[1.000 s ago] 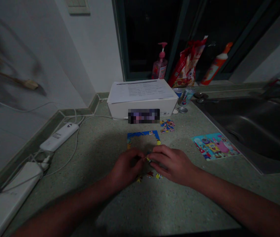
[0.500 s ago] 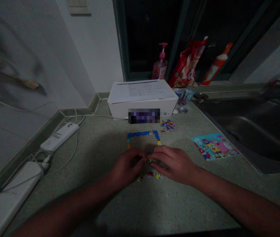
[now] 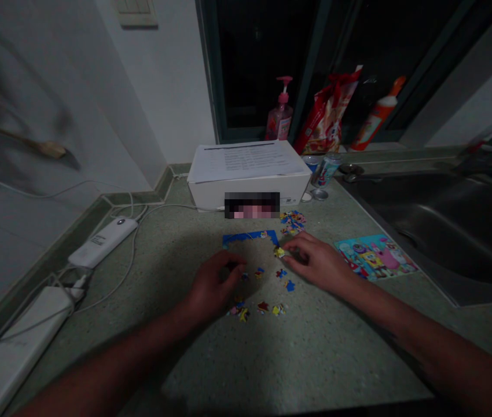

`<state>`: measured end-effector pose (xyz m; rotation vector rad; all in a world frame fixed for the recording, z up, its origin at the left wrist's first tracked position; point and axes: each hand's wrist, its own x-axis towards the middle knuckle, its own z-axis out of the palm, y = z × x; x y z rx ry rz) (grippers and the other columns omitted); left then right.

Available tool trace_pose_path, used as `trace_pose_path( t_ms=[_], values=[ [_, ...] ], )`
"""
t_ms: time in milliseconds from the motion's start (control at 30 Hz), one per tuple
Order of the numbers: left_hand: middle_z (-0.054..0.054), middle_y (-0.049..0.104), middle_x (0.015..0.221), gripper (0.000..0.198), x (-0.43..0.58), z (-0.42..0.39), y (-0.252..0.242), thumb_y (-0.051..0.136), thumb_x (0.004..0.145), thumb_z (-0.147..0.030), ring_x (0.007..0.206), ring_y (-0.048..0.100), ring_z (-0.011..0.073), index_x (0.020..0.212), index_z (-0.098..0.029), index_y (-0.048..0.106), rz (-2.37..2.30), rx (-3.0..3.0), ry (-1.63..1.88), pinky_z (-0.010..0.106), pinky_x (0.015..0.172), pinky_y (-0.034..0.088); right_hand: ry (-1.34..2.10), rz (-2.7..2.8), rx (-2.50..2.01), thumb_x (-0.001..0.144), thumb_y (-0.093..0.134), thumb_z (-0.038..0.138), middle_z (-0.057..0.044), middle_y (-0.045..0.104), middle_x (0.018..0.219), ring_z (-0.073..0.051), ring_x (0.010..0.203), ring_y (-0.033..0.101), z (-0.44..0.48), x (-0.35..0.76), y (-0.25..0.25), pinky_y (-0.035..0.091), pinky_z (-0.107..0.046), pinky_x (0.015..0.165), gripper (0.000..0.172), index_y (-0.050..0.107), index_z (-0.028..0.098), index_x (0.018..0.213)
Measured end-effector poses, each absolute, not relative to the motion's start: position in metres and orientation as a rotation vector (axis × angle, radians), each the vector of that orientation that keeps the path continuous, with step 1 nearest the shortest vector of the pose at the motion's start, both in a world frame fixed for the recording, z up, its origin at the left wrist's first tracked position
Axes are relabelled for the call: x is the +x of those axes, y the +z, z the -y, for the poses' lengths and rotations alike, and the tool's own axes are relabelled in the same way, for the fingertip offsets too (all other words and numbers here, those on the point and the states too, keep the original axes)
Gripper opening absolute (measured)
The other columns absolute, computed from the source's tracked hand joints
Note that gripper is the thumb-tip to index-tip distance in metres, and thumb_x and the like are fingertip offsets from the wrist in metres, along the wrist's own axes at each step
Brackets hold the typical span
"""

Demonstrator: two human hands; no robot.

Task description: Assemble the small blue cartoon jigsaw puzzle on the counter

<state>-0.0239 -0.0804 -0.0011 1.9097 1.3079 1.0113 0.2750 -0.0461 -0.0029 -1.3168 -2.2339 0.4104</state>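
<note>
Along the far edge of a jigsaw puzzle, a strip of joined blue-bordered pieces (image 3: 250,237) lies on the speckled green countertop (image 3: 315,347). A yellow piece (image 3: 279,252) sits just beyond my right hand (image 3: 319,260), whose fingertips are beside it and hold nothing visible. My left hand (image 3: 213,284) rests curled left of several scattered loose pieces (image 3: 263,307), its fingers hiding whatever lies beneath them. A heap of colourful pieces (image 3: 293,222) lies farther back, and a printed cartoon picture card (image 3: 375,258) lies to the right of my right hand.
A white box topped with papers (image 3: 246,161) stands at the back, with a pump bottle (image 3: 279,119), red bag (image 3: 326,116) and can (image 3: 326,171) behind it. A steel sink (image 3: 432,231) lies right. A power strip (image 3: 20,330) and cables lie left.
My hands have parted: the left moved left and the right moved up and right. Loose pieces they covered now show, and a yellow piece sits near my right fingertips.
</note>
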Motion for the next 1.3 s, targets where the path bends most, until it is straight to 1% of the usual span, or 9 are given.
trace_pose_path(
  t_ms=[167, 333, 667, 800, 967, 1300],
  values=[
    [0.006, 0.078, 0.09, 0.016, -0.023, 0.082, 0.001, 0.062, 0.097, -0.031, 0.083, 0.073, 0.0217, 0.097, -0.021, 0.075, -1.303, 1.901, 1.019, 0.037, 0.078, 0.059, 0.429, 2.301, -1.346, 0.097, 0.068, 0.027, -0.006, 0.073, 0.106, -0.018, 0.076, 0.069, 0.046, 0.277, -0.006, 0.052, -0.032, 0.07, 0.013, 0.072, 0.023, 0.109],
    [0.006, 0.077, 0.09, 0.017, -0.024, 0.08, -0.005, 0.062, 0.097, -0.033, 0.083, 0.072, 0.0224, 0.097, -0.021, 0.075, -1.286, 1.903, 1.03, 0.038, 0.077, 0.059, 0.446, 2.325, -1.373, 0.096, 0.068, 0.026, -0.007, 0.073, 0.108, -0.019, 0.076, 0.07, 0.048, 0.276, -0.005, 0.053, -0.033, 0.069, 0.013, 0.072, 0.022, 0.108],
    [0.008, 0.078, 0.095, 0.02, -0.021, 0.083, 0.006, 0.061, 0.095, -0.035, 0.09, 0.072, 0.0237, 0.098, -0.021, 0.075, -1.347, 1.81, 0.92, 0.039, 0.084, 0.058, 0.446, 2.345, -1.388, 0.096, 0.069, 0.027, -0.007, 0.073, 0.109, -0.019, 0.079, 0.071, 0.047, 0.277, -0.009, 0.054, -0.035, 0.073, 0.013, 0.071, 0.023, 0.109],
    [0.007, 0.078, 0.095, 0.02, -0.022, 0.082, 0.003, 0.061, 0.094, -0.035, 0.089, 0.072, 0.0234, 0.097, -0.021, 0.076, -1.365, 1.802, 0.921, 0.038, 0.084, 0.058, 0.453, 2.358, -1.401, 0.096, 0.07, 0.025, -0.007, 0.073, 0.11, -0.019, 0.079, 0.071, 0.048, 0.276, -0.008, 0.053, -0.034, 0.073, 0.012, 0.071, 0.023, 0.108],
    [0.007, 0.078, 0.094, 0.021, -0.021, 0.082, 0.002, 0.061, 0.094, -0.035, 0.088, 0.073, 0.0231, 0.097, -0.02, 0.075, -1.337, 1.82, 0.944, 0.037, 0.082, 0.058, 0.436, 2.366, -1.411, 0.097, 0.07, 0.025, -0.006, 0.073, 0.11, -0.019, 0.08, 0.072, 0.048, 0.275, -0.007, 0.055, -0.035, 0.075, 0.012, 0.07, 0.023, 0.108],
    [0.009, 0.078, 0.094, 0.023, -0.021, 0.082, 0.001, 0.06, 0.093, -0.038, 0.088, 0.072, 0.0242, 0.097, -0.021, 0.075, -1.351, 1.815, 0.96, 0.039, 0.081, 0.057, 0.427, 2.4, -1.395, 0.097, 0.069, 0.025, -0.008, 0.073, 0.113, -0.02, 0.083, 0.072, 0.049, 0.276, -0.005, 0.056, -0.035, 0.078, 0.011, 0.07, 0.022, 0.107]
  ],
)
